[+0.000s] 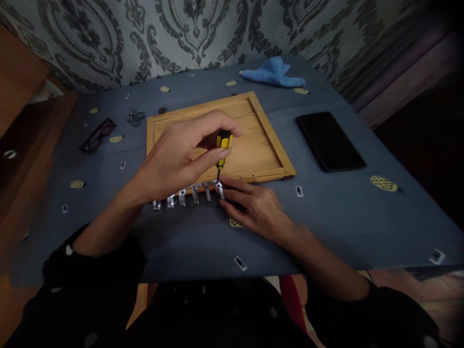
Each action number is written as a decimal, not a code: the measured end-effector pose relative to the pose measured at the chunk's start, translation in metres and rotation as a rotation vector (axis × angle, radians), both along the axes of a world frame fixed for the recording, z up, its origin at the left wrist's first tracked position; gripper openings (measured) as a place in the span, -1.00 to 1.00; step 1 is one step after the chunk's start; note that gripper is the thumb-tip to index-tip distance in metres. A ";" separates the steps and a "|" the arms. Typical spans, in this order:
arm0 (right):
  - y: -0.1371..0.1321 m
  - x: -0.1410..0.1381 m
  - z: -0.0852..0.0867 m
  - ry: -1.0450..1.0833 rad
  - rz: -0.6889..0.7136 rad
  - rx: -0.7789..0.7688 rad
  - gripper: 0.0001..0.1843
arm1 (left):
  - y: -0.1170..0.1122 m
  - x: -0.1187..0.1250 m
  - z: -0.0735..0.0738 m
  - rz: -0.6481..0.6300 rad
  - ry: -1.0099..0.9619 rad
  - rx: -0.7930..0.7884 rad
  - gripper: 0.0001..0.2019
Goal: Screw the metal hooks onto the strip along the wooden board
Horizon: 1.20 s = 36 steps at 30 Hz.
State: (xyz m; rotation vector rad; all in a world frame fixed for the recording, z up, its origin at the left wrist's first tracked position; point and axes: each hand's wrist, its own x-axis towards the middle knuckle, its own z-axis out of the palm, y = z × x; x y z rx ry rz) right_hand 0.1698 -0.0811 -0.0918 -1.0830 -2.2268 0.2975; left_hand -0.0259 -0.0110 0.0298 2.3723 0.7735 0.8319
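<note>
My left hand (177,154) is closed round the yellow and black handle of a small screwdriver (222,147), held upright with its tip down at the near edge of a square wooden frame (275,145). A row of several silver metal hooks (188,195) runs along that near edge. My right hand (253,205) lies on the table just right of the tip, its fingers pinched on the rightmost hook (219,187).
On the blue table (344,212) lie a black phone (329,141) to the right, a blue cloth (271,73) at the back, black glasses (97,135) and a small metal piece (135,116) on the left. Patterned wallpaper stands behind.
</note>
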 end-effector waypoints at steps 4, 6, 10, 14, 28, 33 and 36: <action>0.000 0.000 0.001 -0.003 0.002 0.003 -0.71 | -0.005 0.012 -0.014 0.001 -0.189 -0.160 -0.86; 0.000 0.000 0.002 -0.009 0.002 0.003 -0.72 | -0.007 0.019 -0.023 0.003 -0.284 -0.217 -0.85; 0.001 0.000 0.003 -0.027 0.000 -0.008 -0.74 | -0.011 0.034 -0.032 0.007 -0.375 -0.236 -0.76; 0.001 -0.001 0.002 -0.028 0.004 0.008 -0.73 | -0.011 0.047 -0.030 0.131 -0.381 -0.274 -0.65; 0.002 -0.002 0.001 -0.057 -0.008 -0.005 -0.73 | 0.004 0.049 -0.018 -0.226 -0.353 -0.593 -0.67; 0.003 -0.002 0.002 -0.064 -0.004 -0.016 -0.76 | -0.012 0.051 -0.022 -0.005 -0.446 -0.431 -0.71; 0.002 -0.002 0.001 -0.052 -0.007 -0.024 -0.76 | -0.013 0.054 -0.028 0.028 -0.521 -0.498 -0.73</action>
